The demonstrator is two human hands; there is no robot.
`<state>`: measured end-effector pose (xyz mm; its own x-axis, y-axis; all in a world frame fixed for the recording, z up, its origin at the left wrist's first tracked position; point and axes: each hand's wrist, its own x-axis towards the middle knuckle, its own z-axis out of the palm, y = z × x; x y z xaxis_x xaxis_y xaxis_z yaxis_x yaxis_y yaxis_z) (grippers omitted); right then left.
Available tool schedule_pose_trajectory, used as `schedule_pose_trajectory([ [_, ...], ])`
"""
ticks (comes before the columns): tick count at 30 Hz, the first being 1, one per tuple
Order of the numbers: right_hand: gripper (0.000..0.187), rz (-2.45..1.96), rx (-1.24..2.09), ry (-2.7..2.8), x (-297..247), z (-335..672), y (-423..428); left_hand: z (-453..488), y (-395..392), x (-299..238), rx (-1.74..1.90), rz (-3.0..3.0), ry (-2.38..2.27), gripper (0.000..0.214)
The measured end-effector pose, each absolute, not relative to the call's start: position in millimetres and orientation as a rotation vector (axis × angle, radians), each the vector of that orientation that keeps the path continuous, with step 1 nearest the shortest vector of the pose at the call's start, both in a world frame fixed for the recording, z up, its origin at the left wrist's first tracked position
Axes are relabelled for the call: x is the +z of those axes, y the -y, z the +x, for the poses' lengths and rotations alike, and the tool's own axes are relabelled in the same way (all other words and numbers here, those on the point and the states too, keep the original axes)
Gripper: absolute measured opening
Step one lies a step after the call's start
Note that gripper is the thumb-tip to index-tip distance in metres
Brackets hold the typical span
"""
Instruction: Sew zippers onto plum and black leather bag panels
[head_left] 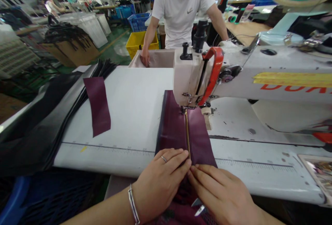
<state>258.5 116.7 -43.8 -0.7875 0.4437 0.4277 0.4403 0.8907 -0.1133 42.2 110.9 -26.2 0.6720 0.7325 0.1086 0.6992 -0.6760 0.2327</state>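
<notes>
A maroon leather panel with a brass-toothed zipper down it lies beneath the presser foot of a white sewing machine. My left hand grips the panel's near edge, fingers together and pressing beside the zipper. Closed against the same edge, my right hand nearly meets the left at the zipper's near end. The blades of thread snips stick out from under my right palm. Both thumbs are largely hidden.
A maroon strip lies left on the white table, beside stacked black pieces. Below left stands a blue crate. A person in a white shirt stands across the table, one hand at a cloth-lined bin.
</notes>
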Motion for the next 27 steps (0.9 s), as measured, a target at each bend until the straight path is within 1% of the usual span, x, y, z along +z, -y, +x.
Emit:
schedule_pose_trajectory([
  [8,0.037,-0.666,0.090,2.555,-47.4,257.7,-131.0,37.9,-132.1,-33.9,0.274,2.704,-1.154,0.040],
  [16,0.030,-0.725,0.074,2.573,-49.9,253.8,-147.8,35.0,-156.0,-42.5,0.188,2.752,-1.137,0.043],
  [21,0.030,-0.756,0.128,2.613,-50.6,253.6,-158.9,32.8,-171.8,-42.6,0.193,2.786,-1.136,0.041],
  [27,0.027,-0.802,0.106,2.678,-46.2,252.4,-176.0,31.4,-190.7,-43.2,0.240,2.810,-1.147,0.040],
])
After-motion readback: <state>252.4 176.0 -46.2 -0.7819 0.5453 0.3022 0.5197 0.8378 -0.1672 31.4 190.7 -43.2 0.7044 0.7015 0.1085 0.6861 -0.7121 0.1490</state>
